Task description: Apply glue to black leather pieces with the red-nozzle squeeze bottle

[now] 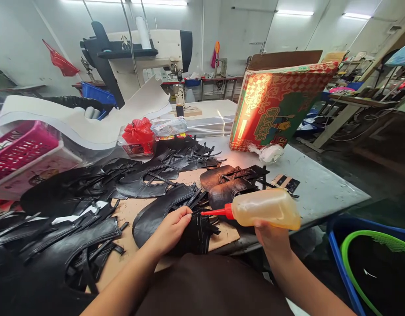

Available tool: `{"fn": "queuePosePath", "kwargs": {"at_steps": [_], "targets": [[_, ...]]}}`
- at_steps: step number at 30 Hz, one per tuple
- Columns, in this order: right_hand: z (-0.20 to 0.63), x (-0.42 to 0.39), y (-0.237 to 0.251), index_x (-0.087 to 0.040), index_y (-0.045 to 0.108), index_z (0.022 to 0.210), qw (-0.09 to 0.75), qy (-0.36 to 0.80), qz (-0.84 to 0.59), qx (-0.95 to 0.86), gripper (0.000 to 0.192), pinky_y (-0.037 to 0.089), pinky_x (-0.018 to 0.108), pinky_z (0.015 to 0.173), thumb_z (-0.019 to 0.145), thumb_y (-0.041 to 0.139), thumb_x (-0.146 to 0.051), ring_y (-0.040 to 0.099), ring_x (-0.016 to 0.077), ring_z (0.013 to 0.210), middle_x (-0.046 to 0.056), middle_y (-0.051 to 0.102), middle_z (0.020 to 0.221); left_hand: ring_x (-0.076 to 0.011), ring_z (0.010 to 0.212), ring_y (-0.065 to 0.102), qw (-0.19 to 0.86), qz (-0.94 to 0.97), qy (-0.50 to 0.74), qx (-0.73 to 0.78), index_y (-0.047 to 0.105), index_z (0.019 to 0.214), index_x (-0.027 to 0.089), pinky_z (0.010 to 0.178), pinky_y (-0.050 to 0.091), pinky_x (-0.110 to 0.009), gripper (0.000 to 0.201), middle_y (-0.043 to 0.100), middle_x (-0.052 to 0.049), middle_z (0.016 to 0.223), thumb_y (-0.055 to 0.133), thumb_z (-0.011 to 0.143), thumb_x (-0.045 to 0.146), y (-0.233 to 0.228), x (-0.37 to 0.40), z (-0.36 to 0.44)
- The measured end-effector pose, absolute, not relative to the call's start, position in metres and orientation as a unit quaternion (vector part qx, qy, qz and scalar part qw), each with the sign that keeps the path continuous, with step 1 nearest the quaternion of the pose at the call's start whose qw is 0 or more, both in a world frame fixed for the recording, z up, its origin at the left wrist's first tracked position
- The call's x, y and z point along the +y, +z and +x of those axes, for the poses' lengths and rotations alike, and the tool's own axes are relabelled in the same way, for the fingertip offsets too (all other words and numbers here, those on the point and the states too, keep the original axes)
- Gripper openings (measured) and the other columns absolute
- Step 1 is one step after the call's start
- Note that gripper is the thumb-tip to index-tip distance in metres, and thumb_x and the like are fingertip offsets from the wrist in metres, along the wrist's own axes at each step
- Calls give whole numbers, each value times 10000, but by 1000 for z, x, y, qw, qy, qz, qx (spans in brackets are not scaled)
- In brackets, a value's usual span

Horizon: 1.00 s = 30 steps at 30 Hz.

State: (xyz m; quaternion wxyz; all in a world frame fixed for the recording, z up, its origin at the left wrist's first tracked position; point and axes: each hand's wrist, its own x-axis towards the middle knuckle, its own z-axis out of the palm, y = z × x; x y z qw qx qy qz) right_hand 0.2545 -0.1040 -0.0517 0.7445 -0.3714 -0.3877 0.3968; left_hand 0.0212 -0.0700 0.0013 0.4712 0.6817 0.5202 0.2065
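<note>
Left fingers [183, 214] pinched on black piece [193, 237], right fingers [262, 225] around bottle [265, 207], box lettering [267, 124] unreadable

A pink basket [33, 147] sits left, a sewing machine [156, 49] behind, a patterned box [278, 107] right.

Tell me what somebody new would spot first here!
Probably the yellowish bottle with its red nozzle, in the right hand at the front. Then the big red-and-green box, standing on the right of the table. Black strappy pieces spread across the left and middle.
</note>
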Motion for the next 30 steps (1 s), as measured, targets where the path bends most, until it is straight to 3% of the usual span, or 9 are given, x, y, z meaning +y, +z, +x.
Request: {"fn": "queuePosePath", "kwargs": {"at_steps": [6, 15, 30], "targets": [[243, -107, -55, -203, 664, 941, 741, 371, -412, -378, 462, 567, 381, 617, 585, 809, -459, 656, 256, 672, 57, 685, 747, -139, 603, 365, 495, 654, 225, 526, 457, 644, 206, 571, 308, -268, 252, 396, 42, 614, 391, 733, 432, 1, -71, 23], [244, -108, -62, -244, 632, 1040, 739, 349, -438, -374, 526, 566, 345, 629, 585, 807, -440, 660, 241, 684, 29, 696, 842, -135, 600, 349, 518, 634, 230, 526, 457, 651, 201, 567, 299, -267, 263, 393, 43, 612, 412, 714, 453, 1, -72, 22], [256, -109, -71, -214, 611, 1031, 680, 455, -426, -386, 546, 548, 442, 755, 565, 827, -398, 648, 284, 816, 61, 688, 840, -118, 559, 318, 515, 633, 242, 525, 426, 620, 209, 504, 276, -240, 237, 360, 51, 586, 424, 715, 426, 0, -70, 21]]}}
